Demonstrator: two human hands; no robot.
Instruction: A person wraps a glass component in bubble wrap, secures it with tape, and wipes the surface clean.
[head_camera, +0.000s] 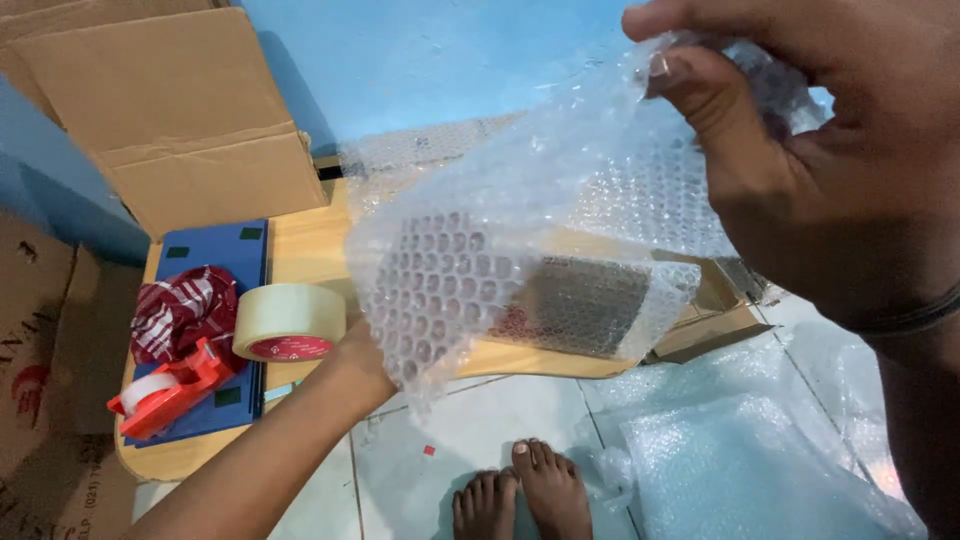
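Observation:
My right hand (800, 170) is raised close to the camera at the upper right, pinching the top edge of a clear bubble wrap sheet (500, 230). The sheet hangs down across the middle of the view. My left hand (362, 352) is behind its lower left corner, mostly hidden, gripping the wrap there. A dark boxy object (585, 305) shows through the wrap, lying on the low wooden table (310, 245). Whether the wrap encloses it I cannot tell.
A roll of beige tape (288, 322), a red tape dispenser (170, 390) and a red-white cloth (180, 305) lie on a blue board (215, 245). Cardboard boxes (170, 110) stand at back left. More bubble wrap (740, 470) covers the tiled floor by my bare feet (525, 492).

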